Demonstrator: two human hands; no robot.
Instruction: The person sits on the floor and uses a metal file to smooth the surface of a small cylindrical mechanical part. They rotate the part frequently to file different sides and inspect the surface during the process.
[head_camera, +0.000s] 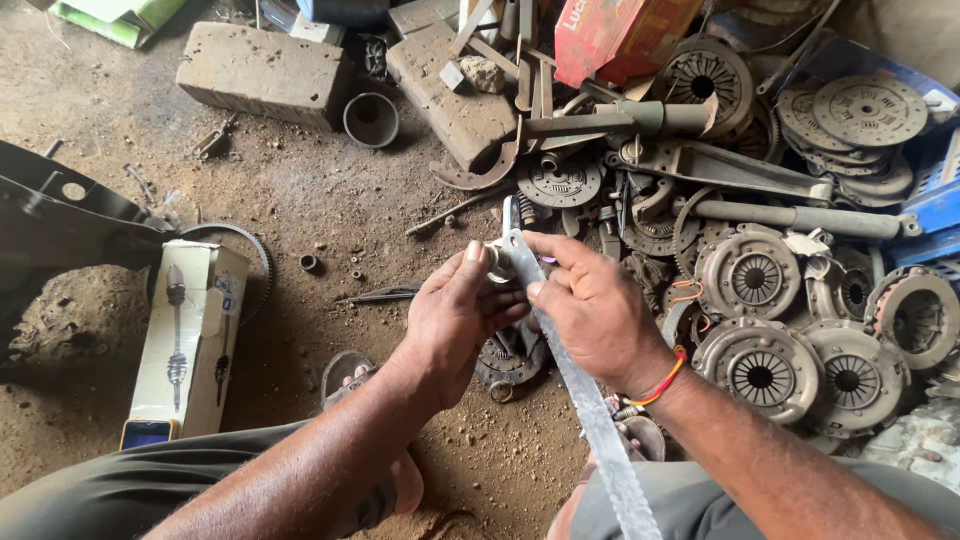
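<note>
Over dirt floor (330, 200), both hands (455, 315) (595, 310) gripping metal strip (585, 400), maybe w/ fitting.

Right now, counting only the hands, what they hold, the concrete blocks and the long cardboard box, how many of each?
left hand and right hand: 2
metal strip: 1
small round part: 1
concrete blocks: 2
long cardboard box: 1
Total: 7
</note>
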